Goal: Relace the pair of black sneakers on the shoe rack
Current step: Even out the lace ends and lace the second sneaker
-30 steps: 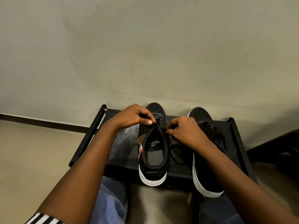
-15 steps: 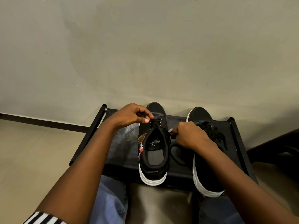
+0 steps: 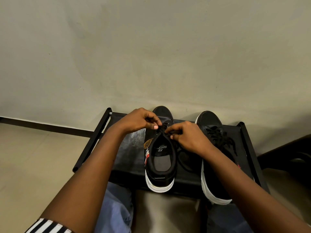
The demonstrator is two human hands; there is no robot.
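Biggest risk rn: the lace (image 3: 161,129) slips out of my pinch. It's thin and black on a black shoe, so I can't see the eyelets well, and I could miss one or skip a row w/o noticing. If I tug harder w/ one hand than the other, the ends will prob. come out uneven. A hard pull toward me could also drag the L shoe (image 3: 159,165), since its near end hangs past the near edge of the rack (image 3: 131,148) and it could tip off. The slack loop (image 3: 183,159) lying between the two shoes might snag on the R shoe (image 3: 212,130), whose own laces sit bunched right beside it.

L hand (image 3: 138,121): fingers curled in, thumb and forefinger pinched on the lace at the left side of the shoe's throat, toward its far end. R hand (image 3: 188,138): also curled tight, fingertips nipping the lace on the right side of that same throat; exactly which strand, can't tell, too dark.

The hands are nearly touching, both over the far part of the L shoe's opening. That shoe sits mid-rack, toe pointing far, directly under my fingers. The R shoe stands just right of it, partly under my R wrist, looks laced already.
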